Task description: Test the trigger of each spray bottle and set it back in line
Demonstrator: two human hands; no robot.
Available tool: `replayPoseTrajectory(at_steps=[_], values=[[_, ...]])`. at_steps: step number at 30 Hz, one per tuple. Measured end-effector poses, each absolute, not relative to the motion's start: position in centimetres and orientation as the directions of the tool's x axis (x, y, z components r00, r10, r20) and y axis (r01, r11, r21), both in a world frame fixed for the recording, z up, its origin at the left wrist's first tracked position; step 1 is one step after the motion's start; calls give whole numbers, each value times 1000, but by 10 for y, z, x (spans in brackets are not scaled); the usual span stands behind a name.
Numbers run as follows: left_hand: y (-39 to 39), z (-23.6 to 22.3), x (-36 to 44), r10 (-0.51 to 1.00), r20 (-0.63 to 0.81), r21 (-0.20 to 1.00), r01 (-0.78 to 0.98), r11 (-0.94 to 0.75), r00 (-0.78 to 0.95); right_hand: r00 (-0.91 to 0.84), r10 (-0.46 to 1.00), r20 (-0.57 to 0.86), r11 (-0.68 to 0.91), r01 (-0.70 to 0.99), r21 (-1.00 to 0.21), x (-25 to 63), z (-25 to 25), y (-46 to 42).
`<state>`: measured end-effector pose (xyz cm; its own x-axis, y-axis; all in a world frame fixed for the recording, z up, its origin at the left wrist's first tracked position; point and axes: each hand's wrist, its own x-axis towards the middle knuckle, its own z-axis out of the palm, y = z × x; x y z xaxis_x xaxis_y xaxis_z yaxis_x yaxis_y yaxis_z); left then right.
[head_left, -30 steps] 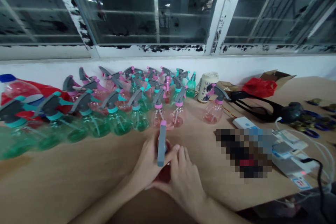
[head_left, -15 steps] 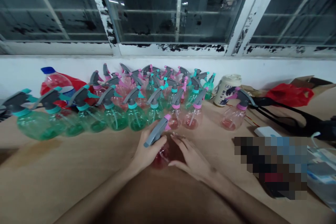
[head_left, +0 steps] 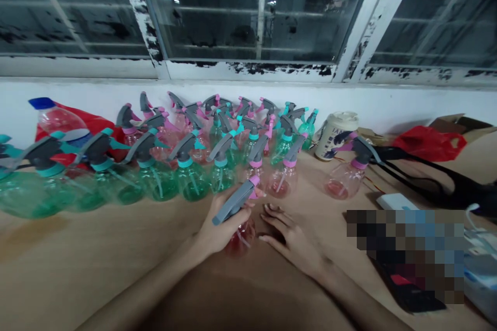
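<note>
One spray bottle (head_left: 243, 235) in hand, pink-red and see-through, with a grey trigger and pink nozzle, near the front middle of the wooden table (head_left: 116, 269). Gripped around the neck by the left hand (head_left: 221, 227), with thumb and fingers curled in beneath the trigger. Cannot tell whether the base touches the wood. Just to the right of the bottle, but apart from it, the right hand (head_left: 295, 248): nothing held, fingers loosely spread and half bent, thumb well away from them.

Beyond, in a front row counted from the left, six green bottles (head_left: 190, 183) with teal collars, the first cut off by the edge of view, then two pink bottles (head_left: 278, 186). Standing alone to the right, one lone pink bottle (head_left: 341, 181). Behind the row, more back bottles (head_left: 308, 129) in green and pink, too overlapped to count.

Farther out, one cream canister (head_left: 337, 132), one blue-capped bottle (head_left: 60, 121), two red bags (head_left: 429, 145), one at either side, and one cardboard box (head_left: 462, 123). At right, one black strap (head_left: 462, 183), one white device (head_left: 398, 201) and one dark flat object (head_left: 406, 297), partly masked by pixels. Above the wall, three window sections (head_left: 229, 10).
</note>
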<state>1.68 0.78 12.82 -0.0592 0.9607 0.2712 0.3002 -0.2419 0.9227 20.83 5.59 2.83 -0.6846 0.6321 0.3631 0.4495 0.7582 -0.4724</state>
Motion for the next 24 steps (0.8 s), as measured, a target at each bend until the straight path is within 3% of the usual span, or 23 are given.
replayPoseTrajectory(at_steps=[4, 11, 24], values=[[7, 127, 16, 949, 308, 900, 342, -270, -61, -666, 654, 360, 726, 416, -548, 210, 25, 58], [7, 131, 18, 945, 327, 876, 373, -304, 3, -665, 657, 355, 717, 405, -568, 212, 25, 57], [5, 130, 18, 925, 380, 800, 512, -313, -28, -734, 628, 258, 747, 474, -466, 217, 34, 52]])
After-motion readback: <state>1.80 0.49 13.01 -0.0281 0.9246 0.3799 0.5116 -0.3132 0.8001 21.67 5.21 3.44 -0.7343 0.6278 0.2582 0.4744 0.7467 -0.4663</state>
